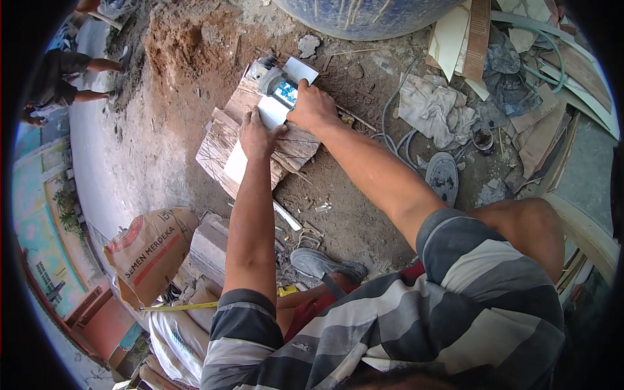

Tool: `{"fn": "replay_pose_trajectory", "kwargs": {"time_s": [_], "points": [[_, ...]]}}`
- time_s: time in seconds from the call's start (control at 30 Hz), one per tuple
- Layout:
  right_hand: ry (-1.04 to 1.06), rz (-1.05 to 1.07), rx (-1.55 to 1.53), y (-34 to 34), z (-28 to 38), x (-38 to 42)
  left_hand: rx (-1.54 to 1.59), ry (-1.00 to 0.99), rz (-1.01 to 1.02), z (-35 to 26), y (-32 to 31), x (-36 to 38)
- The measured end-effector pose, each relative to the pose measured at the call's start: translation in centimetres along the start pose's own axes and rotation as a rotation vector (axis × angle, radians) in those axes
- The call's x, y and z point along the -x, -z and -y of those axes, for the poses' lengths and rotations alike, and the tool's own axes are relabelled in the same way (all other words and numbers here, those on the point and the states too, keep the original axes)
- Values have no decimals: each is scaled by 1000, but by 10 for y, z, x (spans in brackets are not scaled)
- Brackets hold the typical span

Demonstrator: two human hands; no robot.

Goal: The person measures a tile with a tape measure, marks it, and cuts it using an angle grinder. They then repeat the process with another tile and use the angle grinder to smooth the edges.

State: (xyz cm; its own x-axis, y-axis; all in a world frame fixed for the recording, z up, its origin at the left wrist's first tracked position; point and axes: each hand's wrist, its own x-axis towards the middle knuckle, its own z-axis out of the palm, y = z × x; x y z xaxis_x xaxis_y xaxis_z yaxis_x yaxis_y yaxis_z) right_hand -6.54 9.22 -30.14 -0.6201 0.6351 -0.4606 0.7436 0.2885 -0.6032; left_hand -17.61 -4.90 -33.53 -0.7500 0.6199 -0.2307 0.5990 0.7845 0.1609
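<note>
My right hand (314,109) is wrapped round the blue body of an angle grinder (285,91), whose grey metal head points up and to the left. Beneath the tool lies a white tile strip (273,112), running diagonally across a rough brownish slab (221,138). My left hand (259,136) presses on this strip just below the grinder, its fingers around the strip's edges. The grinder's disc cannot be made out from here.
A grey cable (392,133) trails right of the slab, near a crumpled cloth (437,110). Broken tiles (458,39) pile up at upper right, beside a blue drum (364,16). A paper cement bag (153,253) and tape measure (188,306) lie lower left. Another person (58,75) stands upper left.
</note>
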Motion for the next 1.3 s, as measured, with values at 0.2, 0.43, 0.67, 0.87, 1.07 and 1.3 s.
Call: {"fn": "replay_pose_trajectory", "kwargs": {"time_s": [0.2, 0.43, 0.67, 0.87, 1.07, 1.3], "points": [[-16, -2, -12, -2, 1, -2, 10, -3, -7, 1, -1, 0], [-10, -1, 10, -4, 1, -4, 13, 10, -2, 0, -1, 0], [-24, 15, 15, -4, 2, -6, -19, -24, -18, 0, 2, 2], [-27, 19, 31, -3, 3, -7, -22, -22, -8, -2, 4, 2], [-26, 14, 45, -6, 2, -8, -21, -26, -23, 0, 2, 1], [-31, 9, 48, -6, 2, -9, 4, -3, -16, 0, 1, 1]]}}
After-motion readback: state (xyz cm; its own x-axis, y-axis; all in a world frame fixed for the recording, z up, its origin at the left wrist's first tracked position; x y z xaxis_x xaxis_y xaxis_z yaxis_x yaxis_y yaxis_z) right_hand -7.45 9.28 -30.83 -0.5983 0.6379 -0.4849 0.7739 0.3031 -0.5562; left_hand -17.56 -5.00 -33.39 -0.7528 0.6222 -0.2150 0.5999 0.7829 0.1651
